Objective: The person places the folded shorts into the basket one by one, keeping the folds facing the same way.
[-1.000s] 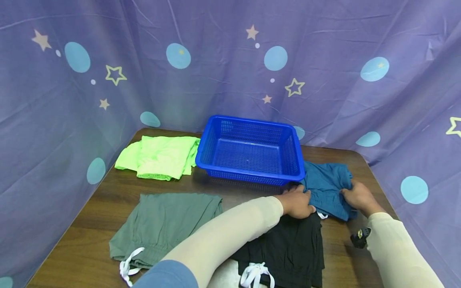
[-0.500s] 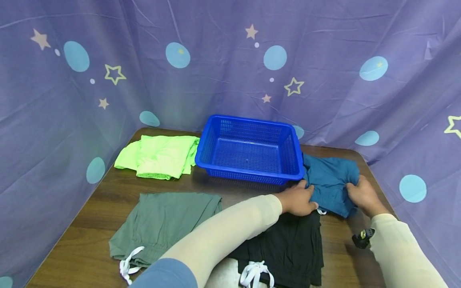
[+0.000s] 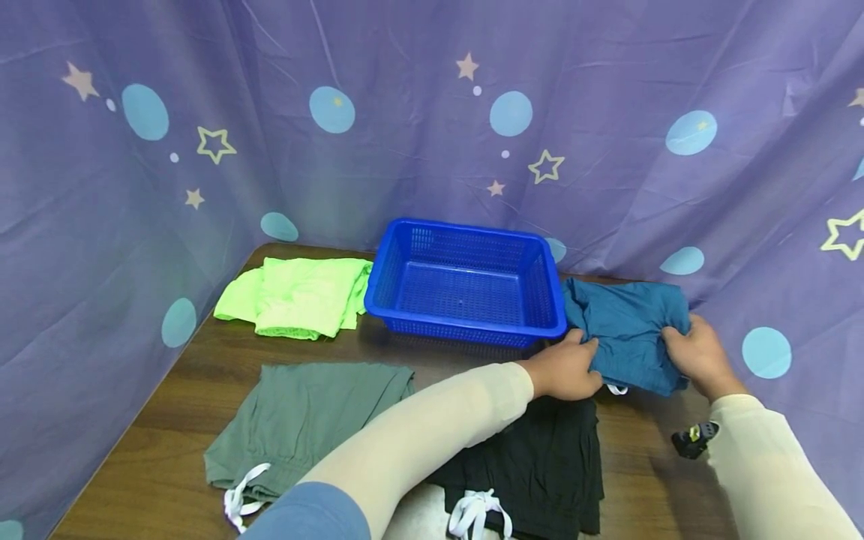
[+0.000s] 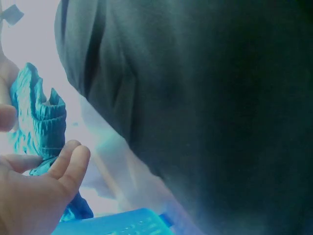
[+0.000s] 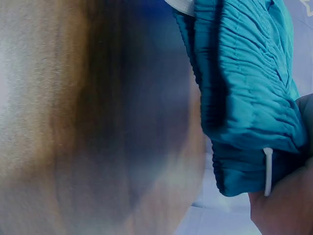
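Note:
Folded teal-blue shorts (image 3: 624,330) with a gathered elastic waistband hang between both hands at the right of the table, beside the basket. My left hand (image 3: 565,369) pinches their left side; the left wrist view shows its thumb and fingers (image 4: 73,164) on the cloth. At the opposite side, my right hand (image 3: 700,356) grips the edge. Seen from the right wrist, the waistband (image 5: 254,107) is raised over the wood, with a short white cord end (image 5: 268,171) near the hand. More white cord (image 3: 616,389) dangles below the shorts in the head view.
A blue plastic basket (image 3: 466,330) with nothing in it stands at the back. Folded neon-green cloth (image 3: 310,292) lies left of it. Grey-green (image 3: 304,420) and black (image 3: 540,465) folded garments with white drawstrings lie in front. A patterned curtain (image 3: 418,112) hangs behind the table.
Both hands have lifted the blue shorts off the table and moved them slightly away from me and to the right. The right hand shifted farthest. Basket and other garments stayed put.

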The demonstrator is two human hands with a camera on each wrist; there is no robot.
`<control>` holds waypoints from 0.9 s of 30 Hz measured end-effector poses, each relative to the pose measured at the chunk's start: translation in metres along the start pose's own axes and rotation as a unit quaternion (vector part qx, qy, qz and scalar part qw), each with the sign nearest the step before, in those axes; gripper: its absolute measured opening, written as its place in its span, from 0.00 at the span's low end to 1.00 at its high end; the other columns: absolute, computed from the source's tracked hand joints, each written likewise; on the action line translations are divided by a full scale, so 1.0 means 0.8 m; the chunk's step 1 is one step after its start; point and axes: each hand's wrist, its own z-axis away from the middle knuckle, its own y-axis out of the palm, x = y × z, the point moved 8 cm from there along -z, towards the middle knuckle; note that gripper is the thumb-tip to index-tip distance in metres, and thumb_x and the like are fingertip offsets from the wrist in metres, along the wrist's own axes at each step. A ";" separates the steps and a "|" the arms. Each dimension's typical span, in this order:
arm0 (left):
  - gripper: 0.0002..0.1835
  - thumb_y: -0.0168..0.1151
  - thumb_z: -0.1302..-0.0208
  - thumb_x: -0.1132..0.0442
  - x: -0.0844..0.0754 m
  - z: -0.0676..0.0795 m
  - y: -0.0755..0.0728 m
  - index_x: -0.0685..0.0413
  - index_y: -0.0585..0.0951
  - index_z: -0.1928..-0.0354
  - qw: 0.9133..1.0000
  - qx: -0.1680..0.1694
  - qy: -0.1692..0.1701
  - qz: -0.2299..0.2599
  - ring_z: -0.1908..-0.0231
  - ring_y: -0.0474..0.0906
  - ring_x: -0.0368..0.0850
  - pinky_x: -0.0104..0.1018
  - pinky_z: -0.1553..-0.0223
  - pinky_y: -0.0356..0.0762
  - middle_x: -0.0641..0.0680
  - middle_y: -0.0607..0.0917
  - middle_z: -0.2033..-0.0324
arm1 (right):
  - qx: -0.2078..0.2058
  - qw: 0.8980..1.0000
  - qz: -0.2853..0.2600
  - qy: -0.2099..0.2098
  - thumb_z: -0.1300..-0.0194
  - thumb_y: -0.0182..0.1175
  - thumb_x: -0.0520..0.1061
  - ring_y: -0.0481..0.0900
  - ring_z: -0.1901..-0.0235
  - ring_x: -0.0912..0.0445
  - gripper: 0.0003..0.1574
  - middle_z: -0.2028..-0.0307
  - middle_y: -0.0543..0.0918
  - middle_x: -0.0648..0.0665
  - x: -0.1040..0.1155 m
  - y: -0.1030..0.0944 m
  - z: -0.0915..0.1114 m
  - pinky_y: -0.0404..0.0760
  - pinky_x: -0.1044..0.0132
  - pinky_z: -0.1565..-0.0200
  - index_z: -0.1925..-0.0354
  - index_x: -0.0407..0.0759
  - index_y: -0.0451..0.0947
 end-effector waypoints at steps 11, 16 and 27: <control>0.37 0.53 0.26 0.44 -0.015 0.004 -0.037 0.51 0.63 0.21 0.999 -0.045 0.001 -0.006 0.37 0.68 0.35 0.28 0.38 0.67 0.49 0.67 0.29 | 0.004 1.000 -0.014 -0.006 0.25 0.46 0.45 0.73 0.60 0.42 0.21 0.54 0.75 0.27 0.021 -0.021 -0.003 0.77 0.59 0.69 0.51 0.26 0.71; 0.36 0.53 0.26 0.44 -0.023 0.006 -0.048 0.52 0.64 0.22 0.998 -0.055 0.010 0.003 0.39 0.69 0.35 0.27 0.39 0.67 0.49 0.68 0.30 | -0.001 1.000 0.013 -0.004 0.25 0.47 0.46 0.73 0.56 0.36 0.26 0.51 0.75 0.22 0.028 -0.036 -0.004 0.75 0.52 0.63 0.45 0.22 0.70; 0.34 0.50 0.24 0.45 -0.026 0.009 -0.078 0.50 0.64 0.22 0.996 -0.081 0.013 0.021 0.39 0.70 0.35 0.28 0.39 0.68 0.48 0.68 0.30 | 0.002 1.000 -0.019 0.019 0.25 0.48 0.47 0.74 0.50 0.36 0.34 0.43 0.73 0.20 0.043 -0.050 -0.005 0.78 0.60 0.64 0.35 0.20 0.65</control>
